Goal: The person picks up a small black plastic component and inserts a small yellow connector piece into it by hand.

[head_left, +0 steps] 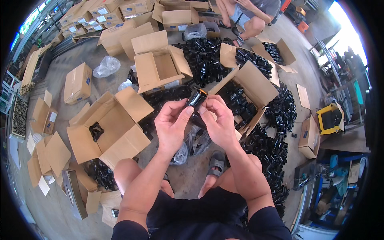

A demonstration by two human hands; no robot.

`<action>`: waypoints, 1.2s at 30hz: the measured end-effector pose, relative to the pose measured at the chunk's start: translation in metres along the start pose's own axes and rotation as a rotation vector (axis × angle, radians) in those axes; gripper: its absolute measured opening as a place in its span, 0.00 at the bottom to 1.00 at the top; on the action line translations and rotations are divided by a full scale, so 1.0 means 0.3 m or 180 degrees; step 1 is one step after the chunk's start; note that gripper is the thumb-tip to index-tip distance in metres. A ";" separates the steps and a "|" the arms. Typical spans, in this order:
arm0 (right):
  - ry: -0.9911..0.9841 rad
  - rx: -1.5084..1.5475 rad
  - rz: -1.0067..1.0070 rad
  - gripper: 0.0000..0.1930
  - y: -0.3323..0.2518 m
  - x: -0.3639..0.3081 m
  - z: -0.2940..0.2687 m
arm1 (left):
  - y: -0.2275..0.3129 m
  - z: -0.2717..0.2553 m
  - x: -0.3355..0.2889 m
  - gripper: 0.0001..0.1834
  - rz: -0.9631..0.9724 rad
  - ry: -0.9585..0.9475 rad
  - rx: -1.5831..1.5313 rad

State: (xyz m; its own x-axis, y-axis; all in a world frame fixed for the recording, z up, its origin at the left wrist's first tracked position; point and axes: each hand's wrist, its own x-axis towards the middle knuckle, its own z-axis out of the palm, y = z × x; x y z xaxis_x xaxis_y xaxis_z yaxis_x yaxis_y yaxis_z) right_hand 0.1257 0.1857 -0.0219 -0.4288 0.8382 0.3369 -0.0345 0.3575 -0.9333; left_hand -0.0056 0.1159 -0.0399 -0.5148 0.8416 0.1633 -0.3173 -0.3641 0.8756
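Observation:
Between my two hands, in front of my chest, is a glossy black plastic part (pixel 195 100) with an orange band near its upper end. My left hand (pixel 170 124) pinches it from the left, thumb along its near side. From the right, the thumb and fingers of my right hand (pixel 219 122) close on the same part. Below the hands lie clear plastic bags (pixel 197 141) with dark contents. An open carton (pixel 108 124) to the left has a few black parts at its bottom. Close to the right hand, another open carton (pixel 256 86) holds many black parts.
Heaps of black parts (pixel 276 148) spread along the right and ahead (pixel 202 60). An open box (pixel 158 68) stands ahead, a closed carton (pixel 78 83) at left. A co-worker (pixel 252 16) sits at the far side. A yellow-framed object (pixel 331 119) is at right.

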 end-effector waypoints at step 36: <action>-0.0616 0.0557 0.0234 0.19 -0.041 -0.054 -0.152 | 0.036 -0.020 -0.012 0.22 -0.0170 -0.1521 0.1238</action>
State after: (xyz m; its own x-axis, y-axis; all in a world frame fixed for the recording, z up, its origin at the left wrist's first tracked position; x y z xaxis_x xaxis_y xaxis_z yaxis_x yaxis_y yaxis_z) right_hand 0.1742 0.1866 -0.0102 -0.5999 0.7590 0.2531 -0.1451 0.2078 -0.9673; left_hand -0.0119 0.1065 -0.0339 -0.0640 0.9731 0.2214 0.0270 -0.2201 0.9751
